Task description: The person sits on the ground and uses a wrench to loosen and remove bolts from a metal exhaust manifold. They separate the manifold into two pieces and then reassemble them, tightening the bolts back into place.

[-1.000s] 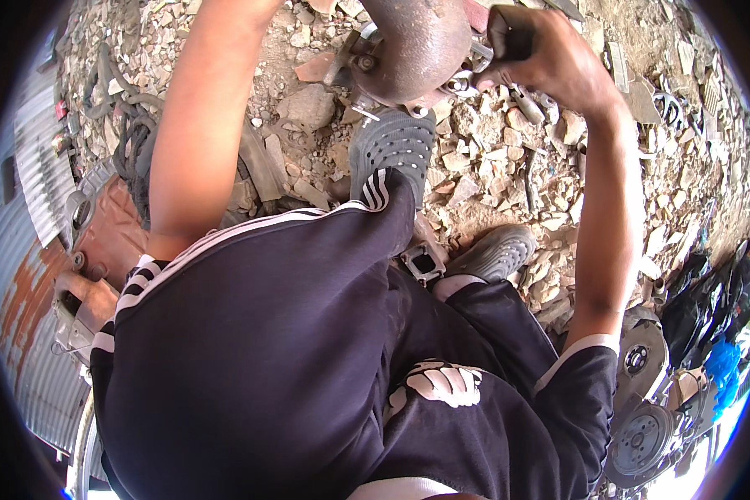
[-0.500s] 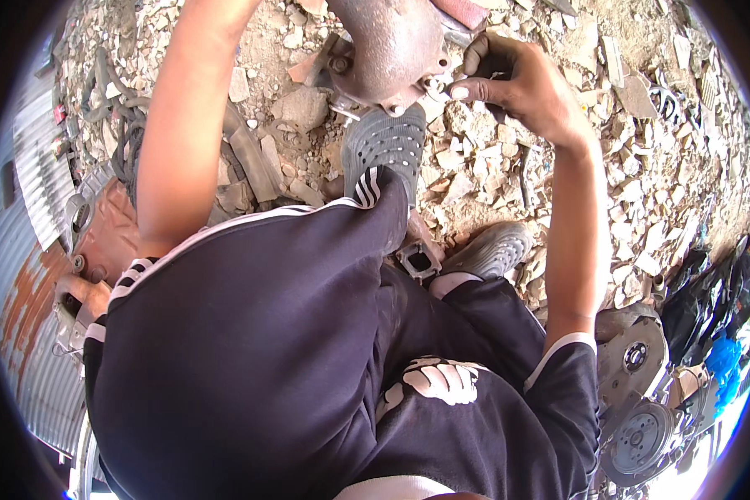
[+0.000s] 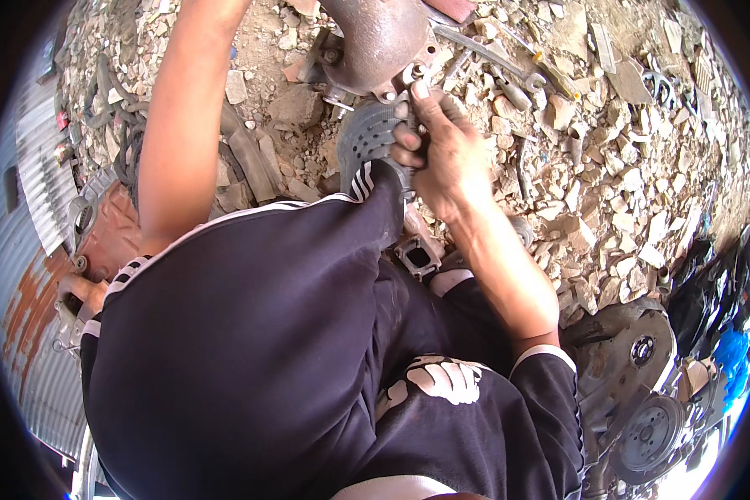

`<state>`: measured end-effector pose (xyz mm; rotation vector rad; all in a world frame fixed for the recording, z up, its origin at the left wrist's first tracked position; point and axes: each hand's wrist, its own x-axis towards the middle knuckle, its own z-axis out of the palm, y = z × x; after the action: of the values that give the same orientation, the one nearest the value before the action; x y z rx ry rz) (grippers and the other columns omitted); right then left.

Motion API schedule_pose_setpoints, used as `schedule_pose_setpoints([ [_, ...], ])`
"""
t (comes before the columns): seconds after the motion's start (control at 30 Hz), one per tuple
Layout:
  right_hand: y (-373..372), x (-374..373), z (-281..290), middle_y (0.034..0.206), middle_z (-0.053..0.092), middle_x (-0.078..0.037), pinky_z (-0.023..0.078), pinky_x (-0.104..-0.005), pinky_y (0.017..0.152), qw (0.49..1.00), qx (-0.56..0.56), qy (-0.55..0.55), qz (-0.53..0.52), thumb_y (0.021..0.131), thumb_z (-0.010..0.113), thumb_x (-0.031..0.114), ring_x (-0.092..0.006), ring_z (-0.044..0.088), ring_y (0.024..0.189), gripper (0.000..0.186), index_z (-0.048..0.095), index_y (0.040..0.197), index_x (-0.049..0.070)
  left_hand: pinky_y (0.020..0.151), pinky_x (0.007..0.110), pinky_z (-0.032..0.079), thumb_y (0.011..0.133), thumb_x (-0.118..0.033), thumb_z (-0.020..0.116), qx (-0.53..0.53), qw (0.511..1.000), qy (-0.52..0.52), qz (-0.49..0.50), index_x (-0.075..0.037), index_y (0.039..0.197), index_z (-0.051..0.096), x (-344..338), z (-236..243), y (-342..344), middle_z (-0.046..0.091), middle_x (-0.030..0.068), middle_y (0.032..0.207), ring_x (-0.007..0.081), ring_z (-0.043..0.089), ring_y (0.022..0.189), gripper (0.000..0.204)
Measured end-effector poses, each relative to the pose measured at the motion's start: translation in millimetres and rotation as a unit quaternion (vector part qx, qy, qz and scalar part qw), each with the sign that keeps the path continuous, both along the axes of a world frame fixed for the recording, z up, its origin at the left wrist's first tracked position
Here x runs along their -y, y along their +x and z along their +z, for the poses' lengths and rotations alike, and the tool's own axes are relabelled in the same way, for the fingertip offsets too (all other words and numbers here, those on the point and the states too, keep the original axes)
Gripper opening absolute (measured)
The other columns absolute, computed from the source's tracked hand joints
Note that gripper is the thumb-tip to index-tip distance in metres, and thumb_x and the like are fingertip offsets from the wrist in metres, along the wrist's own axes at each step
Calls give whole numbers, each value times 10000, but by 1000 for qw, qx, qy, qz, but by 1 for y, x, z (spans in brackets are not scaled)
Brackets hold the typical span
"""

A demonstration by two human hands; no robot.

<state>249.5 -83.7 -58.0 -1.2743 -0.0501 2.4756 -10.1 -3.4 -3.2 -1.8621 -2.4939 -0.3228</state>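
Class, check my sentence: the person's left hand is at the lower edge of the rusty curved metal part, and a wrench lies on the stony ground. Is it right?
The side is wrong: in the head view, the person's right hand is at the lower edge of the rusty curved metal part, and a wrench lies on the stony ground.

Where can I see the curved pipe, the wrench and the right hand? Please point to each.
Curved pipe [image 3: 377,42]: head view, on its bend.
Wrench [image 3: 490,55]: head view, on its shaft.
Right hand [image 3: 447,143]: head view, near the thumb's base.
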Motion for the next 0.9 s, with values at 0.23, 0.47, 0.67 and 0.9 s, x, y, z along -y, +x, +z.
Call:
schedule_pose_setpoints([
  [0.23,-3,7,1,842,563,-18,353,-219,530,999,-40,-14,20,1081,519,234,-100,443,620,194,596,1128,63,802,527,485,906,-383,520,-6,998,49,-46,-10,848,699,5,-10,-13,668,271,879,466,638,897,418],
  [0.47,47,-23,-19,664,573,46,364,-207,527,884,140,317,313,1070,528,319,-34,464,580,344,757,1124,68,755,537,485,904,-373,514,29,1000,2,-11,0,812,691,3,1,-2,649,286,834,477,645,839,424],
  [0.67,58,-48,-36,842,695,-82,499,-326,677,703,239,610,277,972,679,255,-167,608,670,342,720,1248,58,746,540,486,906,-372,515,34,999,12,-29,14,786,676,4,2,-3,639,294,800,482,644,817,435],
  [0.9,47,-83,-25,896,657,-119,533,-410,699,514,211,776,298,928,699,152,-308,662,768,313,731,1239,168,749,538,488,913,-386,524,33,999,7,-13,11,797,686,4,2,-2,644,294,805,480,649,825,444],
])
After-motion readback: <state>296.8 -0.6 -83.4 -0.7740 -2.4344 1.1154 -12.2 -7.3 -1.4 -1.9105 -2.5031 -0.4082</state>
